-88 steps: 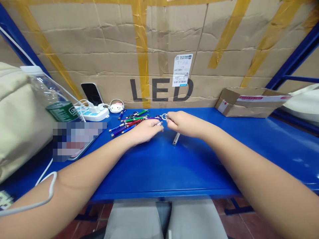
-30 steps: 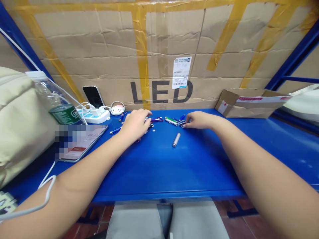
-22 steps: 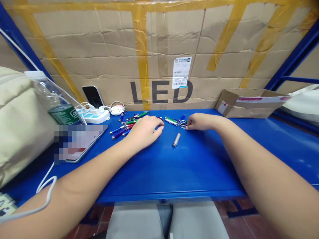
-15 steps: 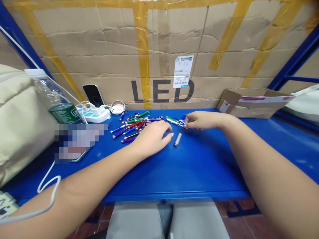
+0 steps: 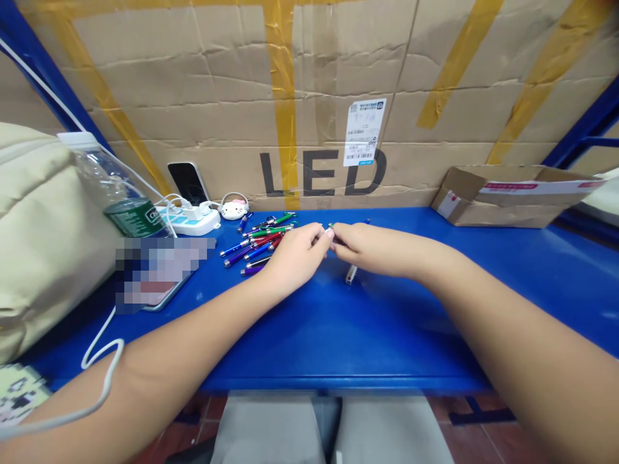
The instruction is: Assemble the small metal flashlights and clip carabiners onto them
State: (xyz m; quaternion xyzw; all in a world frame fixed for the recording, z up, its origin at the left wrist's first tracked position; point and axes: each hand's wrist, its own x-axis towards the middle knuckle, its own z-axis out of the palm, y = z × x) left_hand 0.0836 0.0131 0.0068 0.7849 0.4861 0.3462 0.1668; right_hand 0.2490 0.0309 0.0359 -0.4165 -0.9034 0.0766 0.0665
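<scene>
My left hand [image 5: 300, 252] and my right hand [image 5: 370, 248] meet over the blue table, fingertips pinched together. Between them shows a sliver of a green keychain flashlight [image 5: 331, 225]; most of it is hidden by the fingers. A silver flashlight [image 5: 351, 275] lies on the table, its upper part covered by my right hand. Behind that hand a small blue tip [image 5: 367, 222] peeks out. Left of my left hand lies a loose pile of keychain flashlights, among them a purple one [image 5: 238, 256] and a green one [image 5: 265, 232]; my hand hides some of the pile.
At the back left stand a power strip [image 5: 193, 220], a phone [image 5: 187, 183] and a white cat-faced item [image 5: 234, 209]. A bottle [image 5: 130, 212], a beige bag [image 5: 43, 232] and a flat blurred-over device [image 5: 162, 277] are at left. An open cardboard box [image 5: 512, 200] sits back right.
My right hand has moved left to meet my left hand, whose fingers have closed. The green flashlight, lying in plain view before, is now mostly hidden between them. The view has shifted slightly.
</scene>
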